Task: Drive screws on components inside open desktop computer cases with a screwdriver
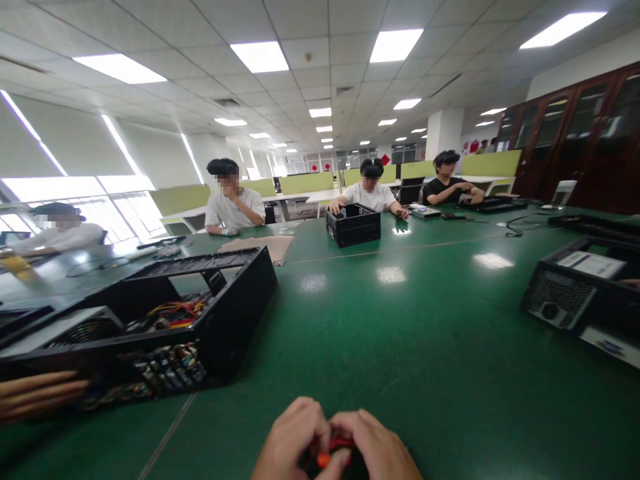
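At the bottom middle, close to my body, my left hand (293,437) and my right hand (383,447) meet with curled fingers. Between them is a small red-orange and black object (324,460), mostly covered by my fingers, so I cannot tell its kind. Both hands are closed around it, just above the green tabletop (390,347).
An open black computer case (240,320) with coloured cables stands at left, a co-worker's hand (40,393) beside it. Another case (555,300) is at right. Across the table, a person touches a smaller black case (355,230). Cardboard (280,248) lies further back.
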Tool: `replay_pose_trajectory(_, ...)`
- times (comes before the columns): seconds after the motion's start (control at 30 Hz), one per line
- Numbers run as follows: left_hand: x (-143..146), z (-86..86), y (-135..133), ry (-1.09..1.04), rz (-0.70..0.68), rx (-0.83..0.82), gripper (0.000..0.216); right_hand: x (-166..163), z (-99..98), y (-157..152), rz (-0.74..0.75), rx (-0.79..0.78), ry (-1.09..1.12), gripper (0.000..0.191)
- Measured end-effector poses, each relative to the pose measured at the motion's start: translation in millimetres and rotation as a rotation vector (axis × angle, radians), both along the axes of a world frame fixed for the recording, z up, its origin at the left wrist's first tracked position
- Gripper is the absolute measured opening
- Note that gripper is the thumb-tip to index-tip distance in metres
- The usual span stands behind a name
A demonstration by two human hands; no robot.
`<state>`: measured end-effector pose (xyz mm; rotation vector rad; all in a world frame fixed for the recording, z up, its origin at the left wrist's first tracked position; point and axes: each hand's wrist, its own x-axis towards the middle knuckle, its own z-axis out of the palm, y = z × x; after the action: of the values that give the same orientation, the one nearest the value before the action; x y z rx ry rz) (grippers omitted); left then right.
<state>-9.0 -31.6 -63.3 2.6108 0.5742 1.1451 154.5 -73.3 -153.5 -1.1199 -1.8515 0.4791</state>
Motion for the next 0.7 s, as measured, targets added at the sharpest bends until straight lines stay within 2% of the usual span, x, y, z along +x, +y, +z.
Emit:
replay_pose_trajectory(0.07, 13, 3.4, 0, 0.041, -0.066, 0.053, 0.019, 5, 5.6, -3, 0.013, -0.117, 0.114, 0.054)
replay_pose_trajectory(0.17, 25, 1.3, 3, -0.005, -0.176, 0.124, 0.021, 10, 8.3, -6, 0.008, -0.180, 0.194, 0.054)
replay_pose_trajectory(0.23, 24, -2.9, 6, -0.018, -0.209, 0.109, 0.021, 10, 5.8, -5, 0.009, -0.226, 0.175, 0.054)
replay_pose_trajectory(0.33, 15, -7.6, 11, 0.045, -0.263, 0.006, 0.005, 8, 2.3, -1, 0.028, -0.287, 0.096, 0.057)
replay_pose_trajectory(0.4, 9, -8.5, 13, 0.031, -0.289, -0.084, 0.029, 6, 3.6, 1, 0.039, -0.310, 0.041, 0.064)
replay_pose_trajectory(0.47, 7, -8.4, 14, -0.008, -0.300, -0.161, 0.043, 5, 7.3, 0, 0.046, -0.329, 0.001, 0.075)
replay_pose_trajectory(0.57, 9, -8.1, 14, -0.019, -0.309, -0.200, 0.046, 5, 11.6, -2, 0.057, -0.356, -0.048, 0.087)
replay_pose_trajectory(0.7, 10, -7.3, 13, -0.008, -0.304, -0.200, 0.042, 6, 7.5, -2, 0.070, -0.375, -0.073, 0.087)
